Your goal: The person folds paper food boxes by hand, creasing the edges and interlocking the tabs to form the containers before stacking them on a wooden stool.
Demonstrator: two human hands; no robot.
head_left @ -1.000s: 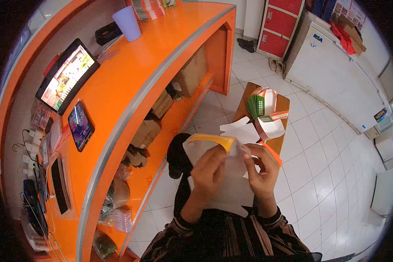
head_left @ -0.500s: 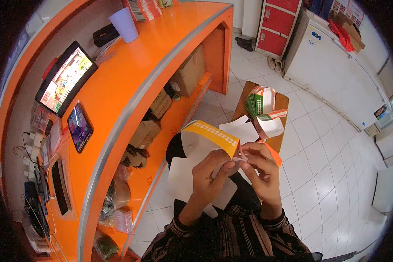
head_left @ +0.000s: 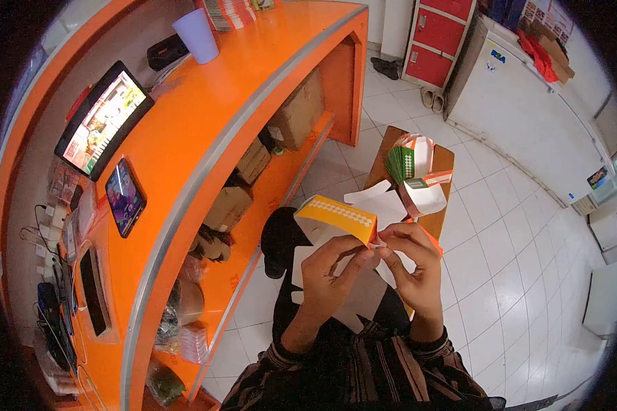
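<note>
A partly folded cardboard food carton (head_left: 343,218), yellow with white diamonds on its outer side, is held up over my lap. My left hand (head_left: 332,274) grips its near edge, thumb and fingers pinched together. Close beside it, my right hand (head_left: 413,270) pinches the carton's corner, where the fingertips of both hands almost meet. Pale flaps (head_left: 360,301) spread below my hands. My fingers cover the joint itself.
On a brown bench (head_left: 435,226) ahead lie a fanned stack of green-sided cartons (head_left: 406,163) and white carton pieces (head_left: 384,205). To the left curves an orange counter (head_left: 185,123) bearing a tablet (head_left: 125,198), a screen (head_left: 106,122) and a purple cup (head_left: 197,38). A white freezer (head_left: 521,109) stands at right.
The carton has turned slightly and its yellow side now looks more folded over. The flaps below have shifted, and both hands have stayed pinched at nearly the same spot.
</note>
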